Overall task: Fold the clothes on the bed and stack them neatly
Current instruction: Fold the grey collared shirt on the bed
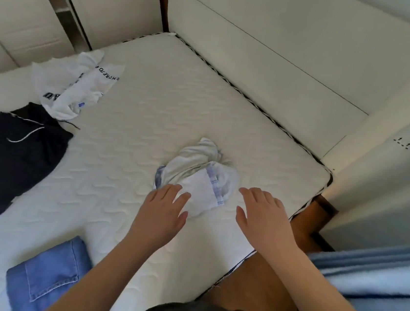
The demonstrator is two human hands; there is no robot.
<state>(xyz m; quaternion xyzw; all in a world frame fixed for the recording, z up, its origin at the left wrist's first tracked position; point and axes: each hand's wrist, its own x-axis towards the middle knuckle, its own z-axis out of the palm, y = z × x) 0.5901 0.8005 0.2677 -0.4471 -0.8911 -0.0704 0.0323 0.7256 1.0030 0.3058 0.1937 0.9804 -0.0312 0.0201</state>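
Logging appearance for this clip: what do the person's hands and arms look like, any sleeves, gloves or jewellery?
Both arms are bare as far as the frame shows, with no sleeves visible. The left hand and right hand wear no gloves, and no rings, watch or bracelets are visible.

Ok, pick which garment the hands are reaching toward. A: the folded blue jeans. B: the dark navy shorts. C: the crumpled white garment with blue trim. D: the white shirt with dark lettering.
C: the left hand and right hand sit at the near edge of the crumpled white garment with blue trim, fingers straight.
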